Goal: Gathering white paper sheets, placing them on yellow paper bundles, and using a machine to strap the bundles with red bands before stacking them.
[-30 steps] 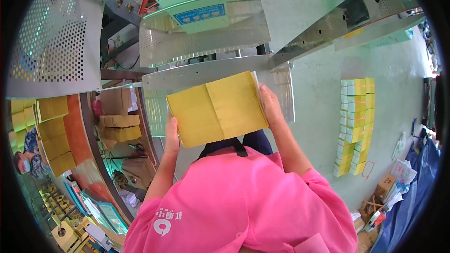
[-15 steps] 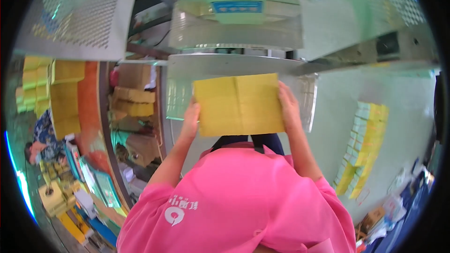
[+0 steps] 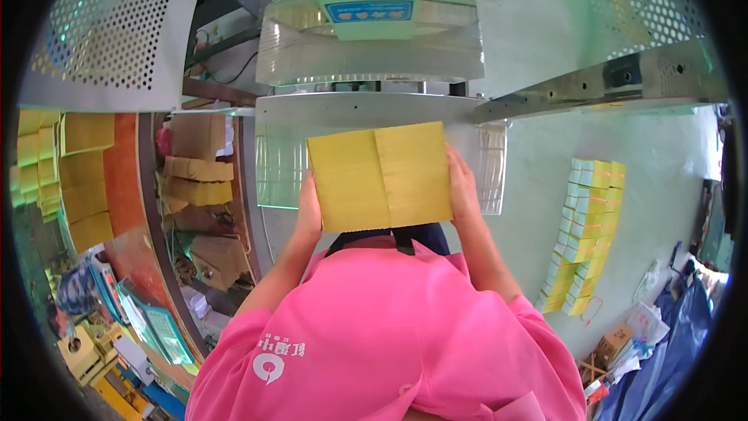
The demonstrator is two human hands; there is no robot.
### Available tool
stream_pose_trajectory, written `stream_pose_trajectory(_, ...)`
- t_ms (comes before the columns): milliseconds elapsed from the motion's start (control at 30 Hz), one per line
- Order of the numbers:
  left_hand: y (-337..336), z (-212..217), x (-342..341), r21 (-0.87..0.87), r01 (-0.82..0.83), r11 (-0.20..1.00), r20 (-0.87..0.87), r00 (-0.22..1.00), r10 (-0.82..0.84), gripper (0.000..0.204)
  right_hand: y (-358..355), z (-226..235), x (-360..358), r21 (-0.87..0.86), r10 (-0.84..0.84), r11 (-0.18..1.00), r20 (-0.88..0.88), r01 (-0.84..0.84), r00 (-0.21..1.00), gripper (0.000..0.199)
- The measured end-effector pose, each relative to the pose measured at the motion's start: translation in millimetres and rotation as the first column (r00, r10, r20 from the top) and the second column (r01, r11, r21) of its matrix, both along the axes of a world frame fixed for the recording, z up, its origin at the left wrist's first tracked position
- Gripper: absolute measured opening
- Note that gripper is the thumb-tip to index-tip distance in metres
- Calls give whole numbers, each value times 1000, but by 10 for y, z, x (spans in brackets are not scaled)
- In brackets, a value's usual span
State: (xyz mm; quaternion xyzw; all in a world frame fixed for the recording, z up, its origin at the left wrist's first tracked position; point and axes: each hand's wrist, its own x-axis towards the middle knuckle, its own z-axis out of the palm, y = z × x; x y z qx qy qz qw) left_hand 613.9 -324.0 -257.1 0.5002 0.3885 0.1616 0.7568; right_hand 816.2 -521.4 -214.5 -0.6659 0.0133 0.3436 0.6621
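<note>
Between my two hands is a yellow paper stack (image 3: 380, 178), a flat rectangle with a seam down its middle. It is held over the front of a metal machine table (image 3: 374, 109), close to my body. My left hand (image 3: 310, 204) presses against its left edge, with the fingers mostly hidden behind it. On the opposite edge, my right hand (image 3: 463, 187) grips with the fingers along the side. The stack tilts slightly, its right end farther from me. How thick it is cannot be made out from above.
Beyond the table stands a machine with a clear cover (image 3: 366, 58). Perforated metal guards (image 3: 117, 39) flank it. At left is an orange-topped bench (image 3: 132, 187) bearing yellow stacks (image 3: 86, 179). Bundled yellow-and-white stacks (image 3: 588, 226) stand on the floor at right, near a blue tarp (image 3: 662, 351).
The view has shifted, so the machine and the bench appear farther left. Both hands still hold the yellow paper stack, which has turned slightly, its right end tipping farther away.
</note>
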Motion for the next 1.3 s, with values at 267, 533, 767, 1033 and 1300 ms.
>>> stream_pose_trajectory(267, 210, 287, 640, 29, 4, 1000, 81, 997, -7, 51, 143, 200, 550, 128, -29, 992, 42, 23, 999, 46)
stream_pose_trajectory(533, 739, 267, 1719, 33, 42, 999, 37, 998, -43, 62, 528, -112, 1298, 71, -111, 990, -173, 125, 979, 35)
stream_pose_trajectory(767, 1137, -44, 1611, 416, 326, 849, -105, 945, -311, 68, 523, -85, 1107, 294, -134, 945, -48, 142, 990, 40)
stream_pose_trajectory(1033, 666, 300, 1592, 25, 115, 993, 394, 912, -115, 61, 485, -83, 988, 279, -181, 940, -74, 195, 981, 46)
stream_pose_trajectory(1300, 517, 293, 1710, -15, 42, 999, 354, 935, -34, 59, 610, -2, 1187, 199, -151, 961, -198, 190, 968, 42)
